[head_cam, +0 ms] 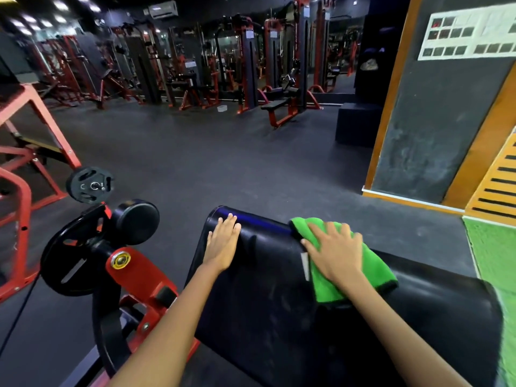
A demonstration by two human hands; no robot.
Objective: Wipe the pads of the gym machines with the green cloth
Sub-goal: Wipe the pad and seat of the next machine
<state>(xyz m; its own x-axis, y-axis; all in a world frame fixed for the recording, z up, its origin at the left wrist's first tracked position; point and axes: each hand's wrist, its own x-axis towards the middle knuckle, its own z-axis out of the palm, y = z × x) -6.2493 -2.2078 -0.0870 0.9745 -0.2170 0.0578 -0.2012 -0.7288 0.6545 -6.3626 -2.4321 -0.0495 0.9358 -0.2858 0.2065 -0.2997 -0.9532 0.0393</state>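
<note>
A broad black vinyl pad (268, 289) of a gym machine fills the lower middle of the view, its far edge curving down and catching a blue sheen. The left hand (223, 241) lies flat on the pad near its far left corner, fingers straight and together, fingertips reaching the far edge, holding nothing. The right hand (335, 252) lies spread wide, palm down, on a bright green microfibre cloth with a dark hem (363, 272), pressing it against the pad toward the far edge, right of the pad's middle. The cloth's far end wraps just over the far edge; its near end hangs off toward the right, over a second black cushion (446, 308) beside the first. A small white tag (305, 265) shows at the cloth's left edge.

Just off the pad's left edge stands a red steel arm with a brass-coloured pivot bolt (131, 272), a round black roller pad (136, 222) and black weight plates (89, 184). A red frame (33, 152) stands further left. Beyond the pad's far edge the dark rubber floor (209, 157) lies open up to a row of red and black machines (251, 79) at the back. To the right, a dark wall panel with orange trim (435, 129) stands near, with green turf (491, 247) at its foot.
</note>
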